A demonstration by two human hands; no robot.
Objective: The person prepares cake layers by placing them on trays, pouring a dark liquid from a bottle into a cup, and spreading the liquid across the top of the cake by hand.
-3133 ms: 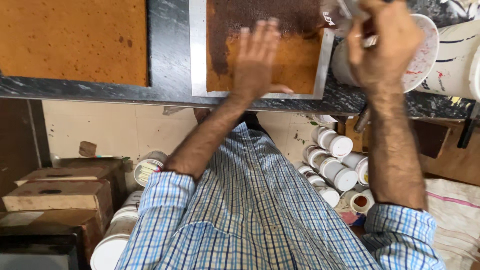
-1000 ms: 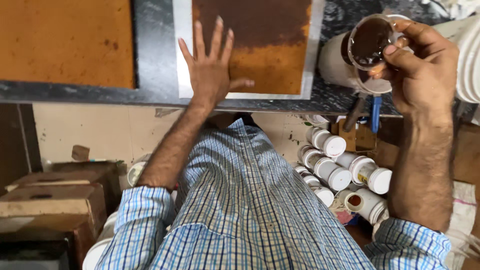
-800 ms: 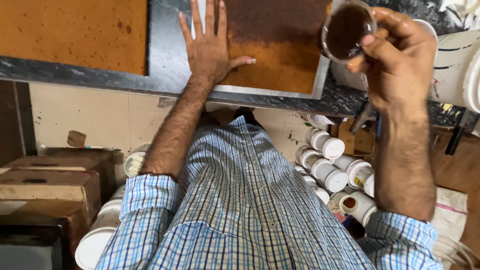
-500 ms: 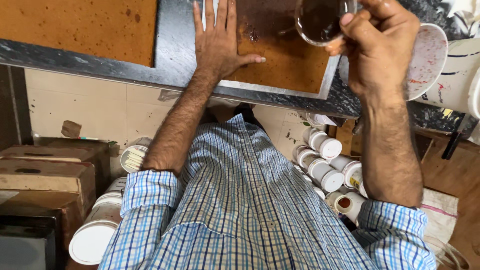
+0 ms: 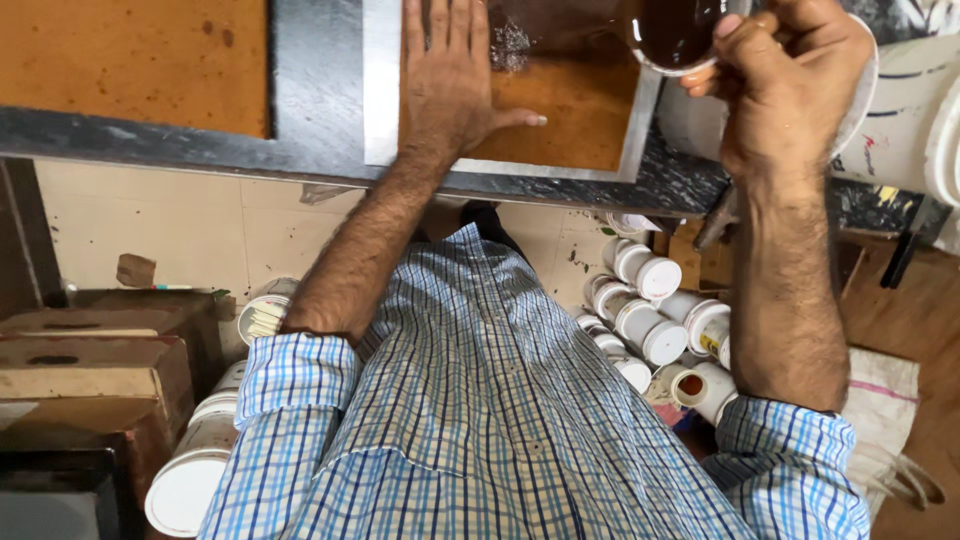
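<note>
— Dark marbled stone makes up the surface, seen from straight above, with pale floor tiles below its edge. What lies on it?

— A metal-framed tray holding a rusty orange-brown layer, darker and wet-looking toward the top. Off to the left sits a second orange-brown panel, speckled with a few dark spots.

— And on the floor?

— White jars with lids lie clustered by the right leg; one is open and shows orange inside. More white tubs stand on the left beside worn brown boxes. A pale sack lies at the right, on the wooden floor.

— Where are the hands?

— The left hand is spread flat, fingers open, pressed on the tray's brown layer near its left frame; it grasps nothing. The right hand is clenched around a small clear cup, held above the tray's upper right corner.

— How does the cup look?

— Round rim, dark brown contents, tilted toward the tray. It may be glass or plastic; the top edge of the view cuts it off, so I cannot say for sure. Behind the hand is a white bucket smeared with paint.

— And the person?

— Blue checked shirt, sleeves rolled up to the elbows.
</note>
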